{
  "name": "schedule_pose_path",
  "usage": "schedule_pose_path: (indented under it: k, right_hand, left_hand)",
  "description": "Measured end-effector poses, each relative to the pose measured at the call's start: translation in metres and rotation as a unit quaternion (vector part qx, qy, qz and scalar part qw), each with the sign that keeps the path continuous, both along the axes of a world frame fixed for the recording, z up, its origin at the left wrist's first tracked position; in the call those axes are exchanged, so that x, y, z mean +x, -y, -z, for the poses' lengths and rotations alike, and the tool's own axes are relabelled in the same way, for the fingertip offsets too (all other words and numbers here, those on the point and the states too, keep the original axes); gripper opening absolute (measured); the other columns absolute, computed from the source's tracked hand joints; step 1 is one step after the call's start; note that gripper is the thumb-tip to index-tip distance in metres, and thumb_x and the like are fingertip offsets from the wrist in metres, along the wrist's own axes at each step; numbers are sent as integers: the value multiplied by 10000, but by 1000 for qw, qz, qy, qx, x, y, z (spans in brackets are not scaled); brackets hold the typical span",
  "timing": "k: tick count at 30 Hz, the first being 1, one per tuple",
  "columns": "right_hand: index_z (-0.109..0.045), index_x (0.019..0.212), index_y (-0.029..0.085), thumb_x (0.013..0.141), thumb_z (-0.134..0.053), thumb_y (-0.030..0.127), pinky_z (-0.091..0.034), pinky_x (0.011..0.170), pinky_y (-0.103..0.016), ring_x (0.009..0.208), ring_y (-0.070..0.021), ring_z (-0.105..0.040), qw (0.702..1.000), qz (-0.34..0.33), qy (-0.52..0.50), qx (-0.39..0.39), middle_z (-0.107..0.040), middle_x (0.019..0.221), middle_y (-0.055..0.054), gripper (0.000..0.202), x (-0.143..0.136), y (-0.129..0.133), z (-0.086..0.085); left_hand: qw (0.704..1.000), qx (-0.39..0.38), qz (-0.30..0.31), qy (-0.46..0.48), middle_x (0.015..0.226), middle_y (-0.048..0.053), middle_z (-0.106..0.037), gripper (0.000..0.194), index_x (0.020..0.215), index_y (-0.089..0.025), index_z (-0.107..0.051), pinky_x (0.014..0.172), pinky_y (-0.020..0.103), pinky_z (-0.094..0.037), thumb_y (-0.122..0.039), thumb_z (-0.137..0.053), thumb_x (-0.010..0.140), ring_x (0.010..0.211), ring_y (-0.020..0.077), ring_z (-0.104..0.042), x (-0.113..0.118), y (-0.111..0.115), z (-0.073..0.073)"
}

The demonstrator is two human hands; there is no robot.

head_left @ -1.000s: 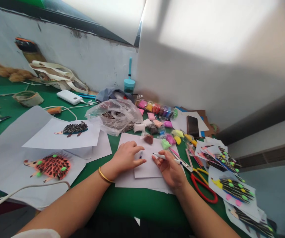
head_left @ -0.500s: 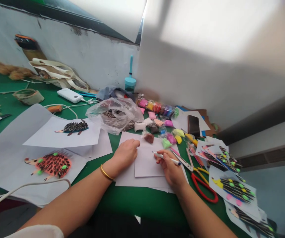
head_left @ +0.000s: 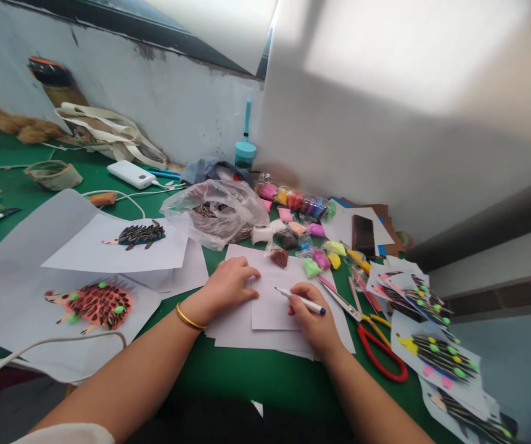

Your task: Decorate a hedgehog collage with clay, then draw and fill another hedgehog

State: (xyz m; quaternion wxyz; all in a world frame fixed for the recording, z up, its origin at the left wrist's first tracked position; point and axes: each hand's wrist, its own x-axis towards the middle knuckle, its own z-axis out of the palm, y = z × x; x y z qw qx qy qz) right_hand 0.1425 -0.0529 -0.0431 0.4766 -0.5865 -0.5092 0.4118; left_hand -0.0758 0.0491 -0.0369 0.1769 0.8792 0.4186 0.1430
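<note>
White-barrelled, blue-ended slim marker (head_left: 310,304) pinched in my right hand (head_left: 314,325), tip over a small white paper sheet (head_left: 272,316); my left hand (head_left: 232,285) lies loosely spread at the sheet's left edge. Pressing there should keep strokes steady.

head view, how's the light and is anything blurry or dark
Head view: glare washes out part of the pale wall at upper right, with softer grey shadow below; head view: the top right corner falls dark and the far right edge looks soft; head view: the pen and right hand look reasonably clear.
</note>
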Motion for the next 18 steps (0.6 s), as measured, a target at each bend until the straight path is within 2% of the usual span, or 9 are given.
schedule_pose_path:
  k: [4,6,12,18]
  right_hand:
    - [-637,1025,230,855,-627,358,-500,759,-314,815,-190,-635,996,-55,62,25,-666,971,-36,213,-8,-1,-6]
    - [-643,1028,227,857,-607,336,-496,766,-309,838,-192,-634,993,-71,83,31,-668,997,-37,206,-11,-4,-10]
    - [-621,805,209,837,-554,279,-440,621,-260,679,-159,-578,989,-79,125,2,-632,728,9,103,-17,-9,-12]
    - [-624,772,205,824,-557,259,-435,614,-254,664,-153,-584,985,-78,151,33,-650,727,4,100,-17,-1,-7]
  left_hand:
    - [1000,-9,-3,-3,983,33,-571,381,1091,-312,-702,871,363,-408,-414,-773,731,1006,246,-567,1,0,1]
    - [1000,-17,-5,-7,985,30,-573,379,1092,-320,-702,873,365,-402,-426,-769,734,1004,243,-568,1,-1,0]
    - [1000,-19,-4,-11,971,28,-573,369,1092,-322,-704,851,353,-397,-421,-761,741,998,237,-571,1,-1,-1]
    - [1000,-12,1,-15,960,31,-580,366,1087,-316,-708,832,342,-397,-425,-758,742,987,235,-572,1,-1,-2]
